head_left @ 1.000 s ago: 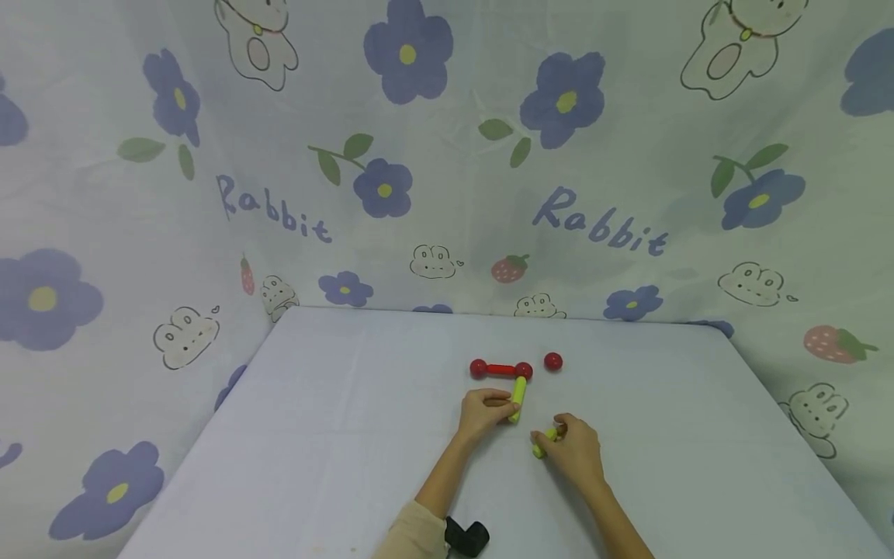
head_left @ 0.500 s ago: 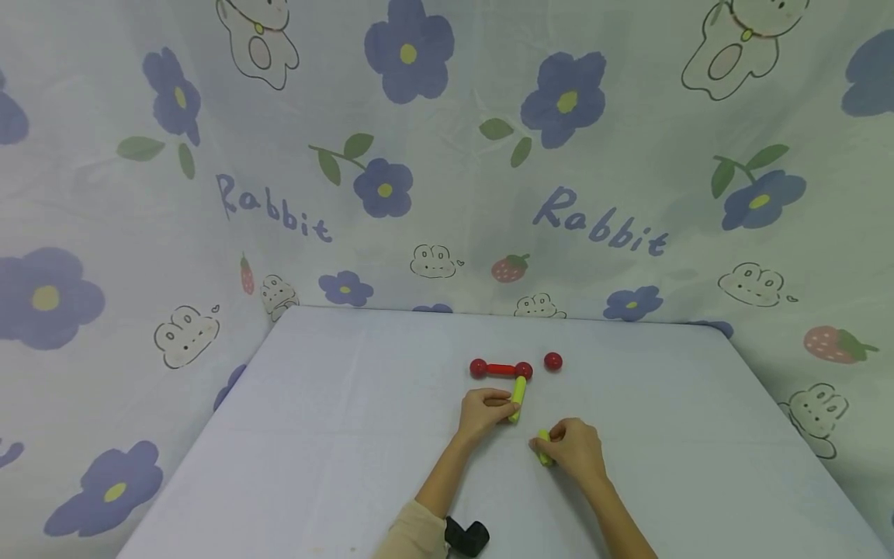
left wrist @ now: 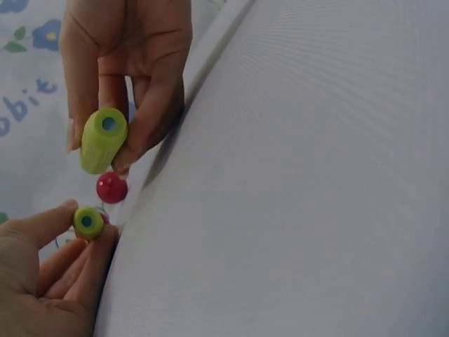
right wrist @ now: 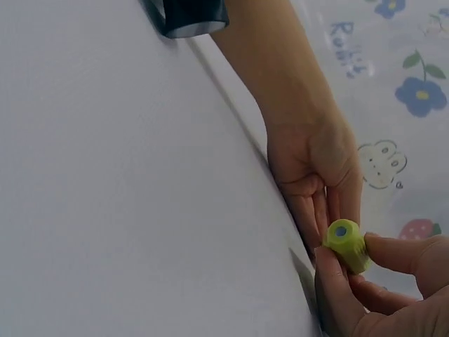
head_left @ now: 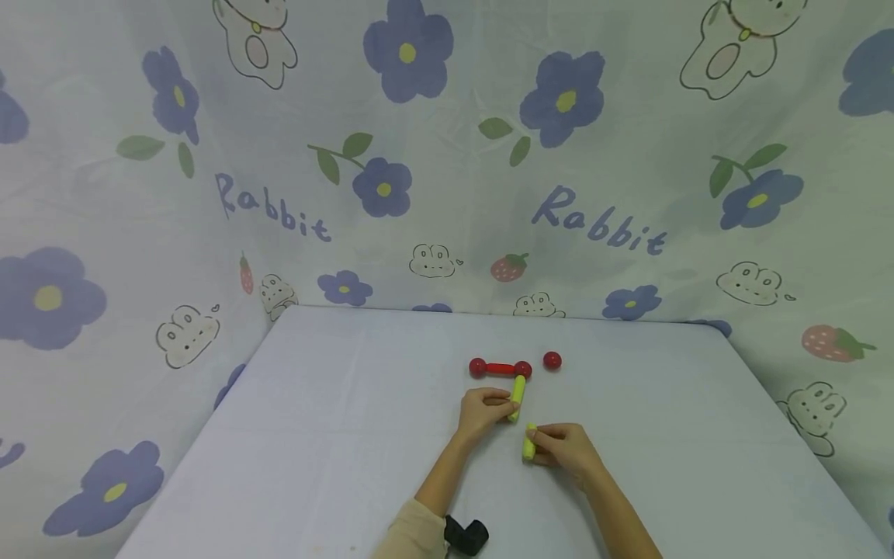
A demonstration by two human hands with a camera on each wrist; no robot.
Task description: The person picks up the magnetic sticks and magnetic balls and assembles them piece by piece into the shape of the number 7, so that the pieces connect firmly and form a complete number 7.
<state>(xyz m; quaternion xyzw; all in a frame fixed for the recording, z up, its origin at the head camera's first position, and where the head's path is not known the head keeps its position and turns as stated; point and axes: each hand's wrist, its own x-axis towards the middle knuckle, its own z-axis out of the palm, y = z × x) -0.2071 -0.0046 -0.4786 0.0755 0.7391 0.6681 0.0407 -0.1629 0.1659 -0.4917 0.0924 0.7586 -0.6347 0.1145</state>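
My left hand (head_left: 480,413) pinches a yellow-green rod (head_left: 518,392) near its close end; the rod's far end meets a red ball (head_left: 523,369). That ball sits on one end of a red rod (head_left: 500,369), with another red ball (head_left: 478,367) on the opposite end. Closer to me, my right hand (head_left: 567,449) holds a second yellow-green rod (head_left: 529,442) between thumb and fingers, apart from the first and pointing away from me. A blue spot marks this rod's end (right wrist: 342,232) in the right wrist view. In the left wrist view both rods show blue-centred ends.
One loose red ball (head_left: 552,360) lies right of the joined pieces on the white table (head_left: 335,435). A black device (head_left: 466,536) sits at the left wrist, beside the beige sleeve (head_left: 414,532). A flower-and-rabbit cloth (head_left: 447,210) hangs behind the table.
My right hand has shifted slightly left and turned its yellow-green rod from a slant to pointing away from me. The left hand, its rod and the red pieces have stayed in place.
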